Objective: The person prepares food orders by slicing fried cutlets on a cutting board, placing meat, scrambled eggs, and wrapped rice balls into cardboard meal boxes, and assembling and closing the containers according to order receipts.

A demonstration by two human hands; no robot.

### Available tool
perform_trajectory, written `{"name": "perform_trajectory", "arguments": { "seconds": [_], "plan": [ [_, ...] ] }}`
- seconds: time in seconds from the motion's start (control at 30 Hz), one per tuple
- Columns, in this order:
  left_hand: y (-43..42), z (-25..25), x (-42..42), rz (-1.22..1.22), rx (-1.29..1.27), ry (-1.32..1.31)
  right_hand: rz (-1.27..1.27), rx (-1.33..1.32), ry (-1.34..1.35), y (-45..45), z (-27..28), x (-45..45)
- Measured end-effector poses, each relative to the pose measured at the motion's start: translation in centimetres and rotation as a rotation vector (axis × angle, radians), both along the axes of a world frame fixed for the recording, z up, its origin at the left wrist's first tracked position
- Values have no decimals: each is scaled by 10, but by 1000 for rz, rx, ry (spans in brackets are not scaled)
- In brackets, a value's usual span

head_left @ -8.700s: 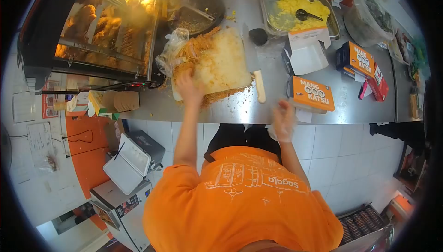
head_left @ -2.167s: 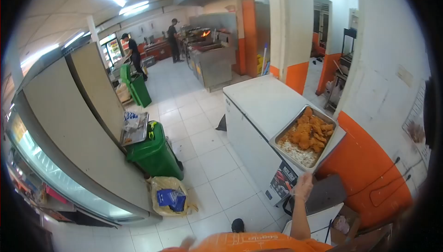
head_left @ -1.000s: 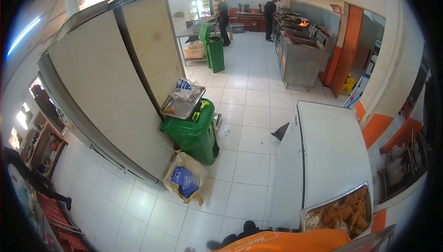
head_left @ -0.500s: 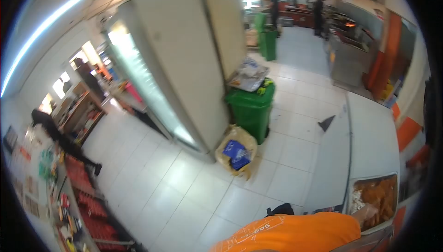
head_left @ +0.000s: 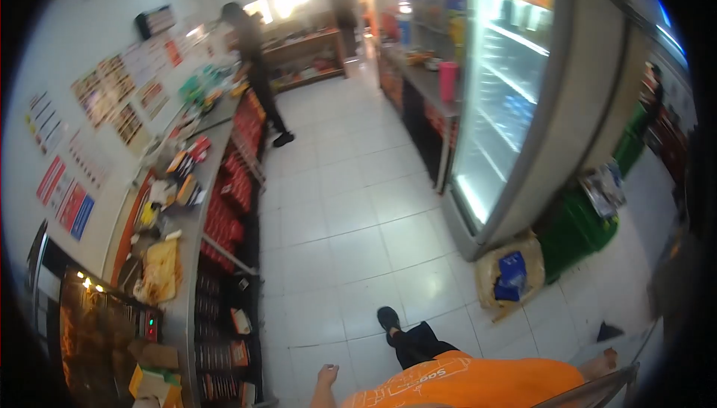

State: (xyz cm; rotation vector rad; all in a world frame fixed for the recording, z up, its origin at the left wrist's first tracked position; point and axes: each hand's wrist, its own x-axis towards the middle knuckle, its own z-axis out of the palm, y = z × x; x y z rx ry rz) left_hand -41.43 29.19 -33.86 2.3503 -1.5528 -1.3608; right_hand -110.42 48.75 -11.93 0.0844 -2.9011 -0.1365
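My left hand (head_left: 327, 375) hangs low at the front of my body over the white tiled floor, its fingers curled in and nothing visible in them. At the lower right my right hand (head_left: 600, 364) is small and blurred, beside a dark grey edge (head_left: 609, 389) that crosses in front of my orange shirt (head_left: 478, 385). Whether its fingers grip anything cannot be made out. One dark shoe (head_left: 388, 319) is on the tiles ahead of me.
A steel counter (head_left: 190, 236) with red crates (head_left: 224, 236) below runs along the left. A lit glass-door fridge (head_left: 500, 102) stands right, near a green bin (head_left: 575, 236) and an open sack (head_left: 489, 277). A person in dark clothes (head_left: 258, 72) stands at the counter.
My view has swung left, from the kitchen aisle to the counter and fridge front. The tray of fried food by my right hand is out of sight, and my left hand has come into view.
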Motion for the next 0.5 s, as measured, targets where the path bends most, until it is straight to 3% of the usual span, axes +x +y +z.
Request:
{"name": "perform_trajectory", "arguments": {
  "seconds": [0.2,0.3,0.4,0.43,0.47,0.5],
  "plan": [
    [5,9,73,259,8,-5,247,101,-83,-282,-60,-3],
    [23,24,106,410,149,-107,555,193,-105,-475,-130,34],
    [13,46,112,580,234,-171,1203,278,-88,-708,-235,187],
    [9,40,115,631,210,-215,1516,123,-145,-771,-222,274],
    [20,-1,132,194,39,-338,1649,479,-258,-832,-206,374],
    [12,14,113,585,-43,-243,1837,466,-218,-849,-139,470]
  ]
}}
